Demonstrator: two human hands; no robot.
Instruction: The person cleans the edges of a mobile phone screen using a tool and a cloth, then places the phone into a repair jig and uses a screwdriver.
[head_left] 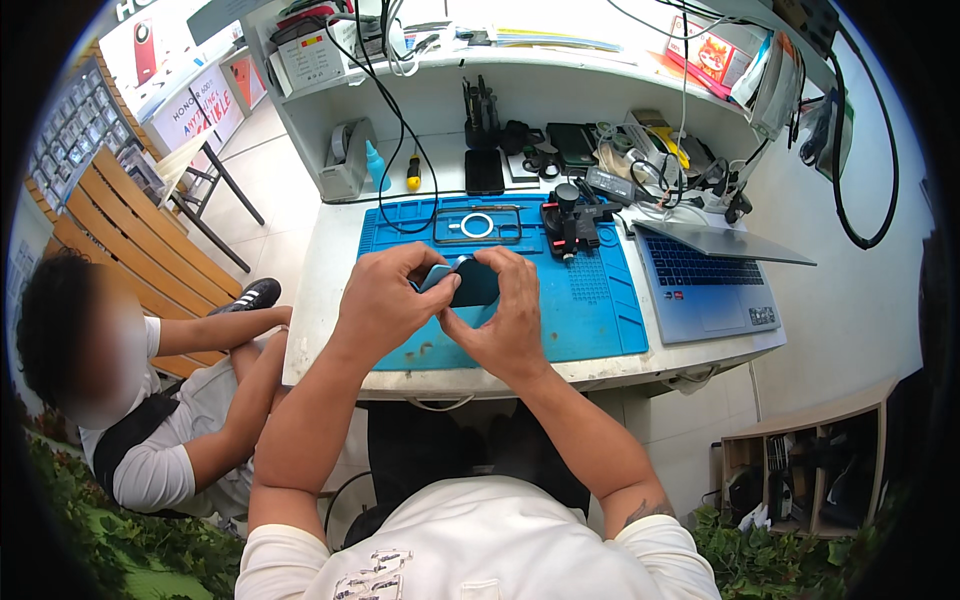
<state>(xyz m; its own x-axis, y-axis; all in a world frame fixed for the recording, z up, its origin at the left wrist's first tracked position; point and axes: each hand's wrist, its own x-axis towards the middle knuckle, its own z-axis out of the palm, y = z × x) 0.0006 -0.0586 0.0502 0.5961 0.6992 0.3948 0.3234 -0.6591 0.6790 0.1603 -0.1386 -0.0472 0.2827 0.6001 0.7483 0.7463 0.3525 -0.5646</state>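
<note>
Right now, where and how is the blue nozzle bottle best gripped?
Probably around the body of the blue nozzle bottle, below its narrow tip, from the front: it stands upright, with a yellow-and-black screwdriver to its right.

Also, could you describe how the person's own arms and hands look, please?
The left hand and right hand are ungloved, with no watch visible. Both sleeves are short and off-white; a dark tattoo shows just below the right one.
</note>
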